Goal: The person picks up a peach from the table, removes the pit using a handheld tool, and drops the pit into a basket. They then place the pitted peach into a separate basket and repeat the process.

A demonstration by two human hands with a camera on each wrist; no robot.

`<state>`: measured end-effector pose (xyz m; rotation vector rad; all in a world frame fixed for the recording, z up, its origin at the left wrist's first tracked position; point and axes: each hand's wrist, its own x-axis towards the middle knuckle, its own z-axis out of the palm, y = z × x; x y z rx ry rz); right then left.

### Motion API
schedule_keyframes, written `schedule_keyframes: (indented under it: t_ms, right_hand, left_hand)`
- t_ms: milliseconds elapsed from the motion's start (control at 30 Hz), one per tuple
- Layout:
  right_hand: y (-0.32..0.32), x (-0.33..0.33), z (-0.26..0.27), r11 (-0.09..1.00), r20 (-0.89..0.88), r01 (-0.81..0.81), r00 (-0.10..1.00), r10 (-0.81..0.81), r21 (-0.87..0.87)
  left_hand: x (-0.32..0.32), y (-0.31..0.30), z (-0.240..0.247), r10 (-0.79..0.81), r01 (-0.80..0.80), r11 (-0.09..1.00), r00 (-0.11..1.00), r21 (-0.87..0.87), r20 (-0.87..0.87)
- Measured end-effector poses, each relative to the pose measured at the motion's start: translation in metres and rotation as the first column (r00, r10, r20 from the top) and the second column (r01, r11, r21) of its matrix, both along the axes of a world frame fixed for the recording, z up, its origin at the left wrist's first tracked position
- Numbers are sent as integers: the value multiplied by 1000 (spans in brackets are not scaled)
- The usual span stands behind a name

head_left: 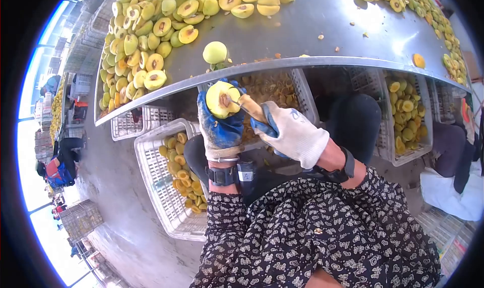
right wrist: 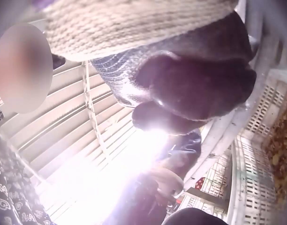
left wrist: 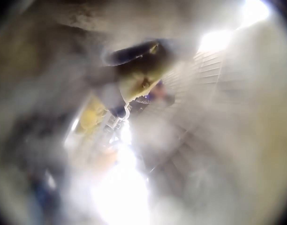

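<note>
My left hand (head_left: pixel 222 131), in a blue-coated work glove, grips a yellow-green peach (head_left: pixel 218 97), its cut face and brown pit turned up. In my right hand (head_left: pixel 295 134), gloved in white with blue fingers, is a wooden-handled tool (head_left: pixel 252 108); its thin dark metal tip sits at the pit. Through haze, the left wrist view shows the peach (left wrist: pixel 139 82) between dark gloved fingers. The right wrist view has the curled fingers of the right hand (right wrist: pixel 195 86) in shadow, hiding the tool. A whole pale peach (head_left: pixel 215 52) lies on the metal table just beyond the left hand.
Halved peaches (head_left: pixel 146 36) are heaped at the left of the metal table (head_left: pixel 302 38); more lie at its far right. Below its raised rim stand a white crate (head_left: pixel 159 187) of peach halves, a crate of scraps (head_left: pixel 302 94) and another full crate (head_left: pixel 403 159) at right.
</note>
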<state>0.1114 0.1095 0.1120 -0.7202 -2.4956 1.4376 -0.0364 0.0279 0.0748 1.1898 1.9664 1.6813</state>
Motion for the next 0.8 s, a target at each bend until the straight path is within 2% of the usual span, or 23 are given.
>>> schedule_keyframes:
  t_ms: [67,133,167,200,233,300,333,400,433,467,533,567,700,767,800]
  right_hand:
    - [-2,-5,3,1000,32,-23,999,23,8]
    - [-3,-6,9,992,161,-24,986,44,-124]
    - [-6,-6,6,992,166,-21,985,42,-124]
    - [-8,-5,-1,999,153,-39,987,44,-38]
    - [-11,-5,-6,997,139,-56,989,48,48]
    - [-14,-5,-9,997,143,-58,988,51,50]
    - [-16,-5,-11,997,144,-63,988,55,50]
    - [-25,-6,-16,998,143,-42,989,35,47]
    - [-29,-7,-15,999,140,-22,990,15,44]
    - [-32,-7,-13,999,143,-25,990,19,42]
    - [-36,-7,-5,997,272,-22,961,40,-71]
    - [-38,-6,-11,997,235,-10,972,29,-81]
    - [-38,-3,-16,998,317,-19,948,38,-61]
    - [-36,2,-17,983,284,-39,954,90,-180]
    - [-34,1,-16,983,285,-39,954,90,-178]
  left_hand:
    - [7,-2,-2,-120,47,971,943,234,310]
    - [9,-8,-1,-86,20,980,939,198,332]
    - [9,-8,-4,-139,-23,964,804,264,578]
    - [9,-9,-7,-203,-83,946,605,314,770]
    - [9,-10,-9,-206,-82,945,602,317,771]
    - [9,-12,-14,-208,-111,945,526,309,825]
    - [12,-11,-10,-209,-111,944,525,309,825]
    - [19,-10,-1,-265,-235,907,324,349,908]
    - [17,-8,-4,-220,-235,917,376,323,900]
    - [18,-8,-5,-218,-239,917,374,320,901]
    - [24,-6,-4,-27,-261,950,483,173,875]
    - [24,-6,-6,3,-271,950,508,157,861]
    - [21,-11,-33,122,-275,961,493,21,861]
    - [22,-13,-37,122,-267,964,478,11,870]
    - [22,-13,-38,121,-268,963,473,12,873]
